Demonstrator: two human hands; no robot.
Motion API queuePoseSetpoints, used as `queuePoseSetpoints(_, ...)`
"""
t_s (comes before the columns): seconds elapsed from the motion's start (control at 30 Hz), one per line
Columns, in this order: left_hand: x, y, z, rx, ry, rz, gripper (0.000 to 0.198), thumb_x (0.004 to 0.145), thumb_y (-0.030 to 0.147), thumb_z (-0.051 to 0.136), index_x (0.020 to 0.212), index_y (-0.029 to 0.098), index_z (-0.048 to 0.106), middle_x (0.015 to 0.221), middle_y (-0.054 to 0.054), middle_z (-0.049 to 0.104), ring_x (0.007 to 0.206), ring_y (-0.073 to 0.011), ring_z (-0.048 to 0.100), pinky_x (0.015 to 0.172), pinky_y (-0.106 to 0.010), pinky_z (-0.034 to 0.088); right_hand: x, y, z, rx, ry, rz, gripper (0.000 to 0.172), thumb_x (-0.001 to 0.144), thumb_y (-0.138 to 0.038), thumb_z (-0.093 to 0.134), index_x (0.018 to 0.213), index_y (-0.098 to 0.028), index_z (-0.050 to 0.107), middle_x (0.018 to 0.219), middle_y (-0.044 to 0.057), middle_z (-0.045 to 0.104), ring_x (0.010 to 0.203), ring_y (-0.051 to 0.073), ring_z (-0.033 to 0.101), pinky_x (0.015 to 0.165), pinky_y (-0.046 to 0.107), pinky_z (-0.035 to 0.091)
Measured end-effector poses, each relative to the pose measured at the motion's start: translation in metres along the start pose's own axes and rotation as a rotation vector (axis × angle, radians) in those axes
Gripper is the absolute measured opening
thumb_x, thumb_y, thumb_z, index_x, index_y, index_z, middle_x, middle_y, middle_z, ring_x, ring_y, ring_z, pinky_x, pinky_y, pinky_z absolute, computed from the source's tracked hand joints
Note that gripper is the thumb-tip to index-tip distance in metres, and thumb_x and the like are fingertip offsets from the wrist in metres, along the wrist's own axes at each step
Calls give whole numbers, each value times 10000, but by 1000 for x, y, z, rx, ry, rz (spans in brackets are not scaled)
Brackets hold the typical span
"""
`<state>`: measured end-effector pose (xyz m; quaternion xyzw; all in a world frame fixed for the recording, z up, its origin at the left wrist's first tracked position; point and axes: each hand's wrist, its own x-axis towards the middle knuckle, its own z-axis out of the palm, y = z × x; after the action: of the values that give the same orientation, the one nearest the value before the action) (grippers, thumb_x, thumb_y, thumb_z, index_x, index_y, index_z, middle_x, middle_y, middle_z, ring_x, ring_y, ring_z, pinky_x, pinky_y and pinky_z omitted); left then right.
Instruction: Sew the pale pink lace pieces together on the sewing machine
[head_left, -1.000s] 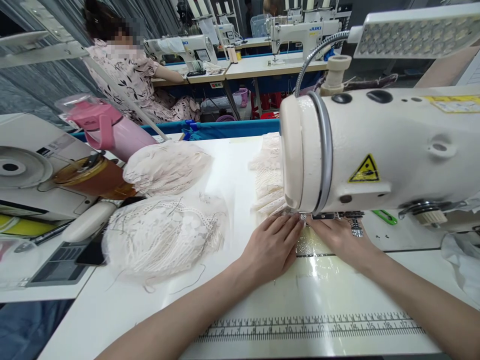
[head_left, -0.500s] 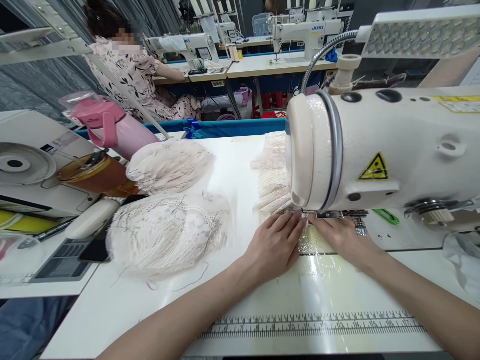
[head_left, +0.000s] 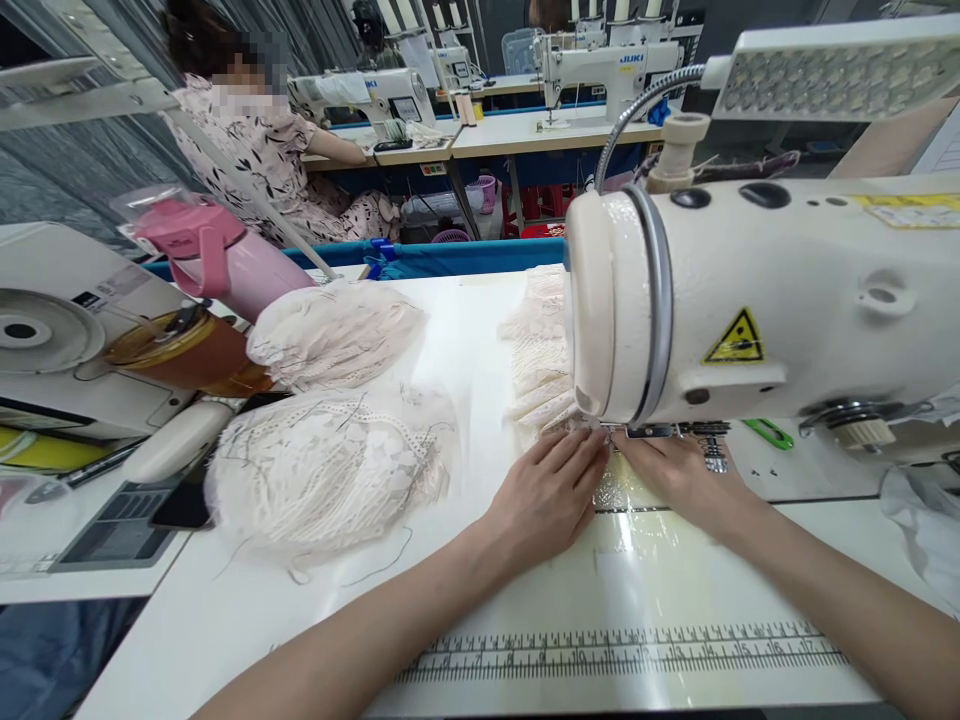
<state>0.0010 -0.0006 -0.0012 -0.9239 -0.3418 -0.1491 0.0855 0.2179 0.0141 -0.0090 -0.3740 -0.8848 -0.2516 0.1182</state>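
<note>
Both my hands lie flat on the table, fingers pointing in under the head of the sewing machine (head_left: 750, 300). My left hand (head_left: 551, 490) is spread palm down, fingers nearly straight and close together, pressing on the lace strip (head_left: 615, 492); nothing is pinched in it. My right hand (head_left: 679, 478) lies just beside it, also flat, fingertips tucked under the machine head near the presser foot (head_left: 630, 432); fingers extended, no closed grasp that I can see.

The lace strip is thin, pale and openwork, slightly glossy. It lies between and under my two hands, and runs on past my fingertips behind the machine head, where it gathers in soft cream folds (head_left: 540, 360).

The machine head is smooth cream enamel, rounded at the end, with a grey band and a yellow warning triangle (head_left: 735, 340).

Left of my left hand sit two fluffy mounds of pale lace pieces: the nearer mound (head_left: 330, 470) with loose threads trailing, the farther mound (head_left: 337, 330) beyond it. The table (head_left: 465, 330) is smooth white laminate; a printed ruler scale (head_left: 622, 650) runs below my wrists.

Farther left are a pink bottle (head_left: 217, 260) and an amber jar (head_left: 187, 350).
</note>
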Motion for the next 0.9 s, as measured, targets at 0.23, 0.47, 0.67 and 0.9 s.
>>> queuePoseSetpoints(0.23,-1,1,0,-24,8,-50,422,925,215,380,1302,75,507,1302,-119,578,1249,-246,515,1037,-400,459,-3,-2,1,190,79,22,276,902,-225,524,1152,-246,639,1007,45,705,836,182,623,748,338,435)
queuePoseSetpoints(0.47,1,-1,-2,-22,75,-57,373,912,209,412,1206,57,583,1241,-133,619,1189,-251,568,1001,-399,496,1,-9,-2,263,37,86,302,949,-310,460,1198,-249,618,1076,56,690,935,188,616,794,335,437)
queuePoseSetpoints(0.67,3,-1,-3,-19,91,-74,374,905,220,422,1196,59,592,1231,-137,626,1196,-265,561,988,-415,503,0,-7,-1,227,27,44,304,954,-275,446,1216,-257,600,1141,44,675,938,189,612,813,349,430)
queuePoseSetpoints(0.9,2,-2,0,-40,77,-103,405,889,221,424,1230,58,571,1254,-143,610,1221,-272,539,982,-426,503,3,-6,-4,161,6,-13,347,951,-211,415,1263,-251,563,1254,45,622,968,196,605,811,360,452)
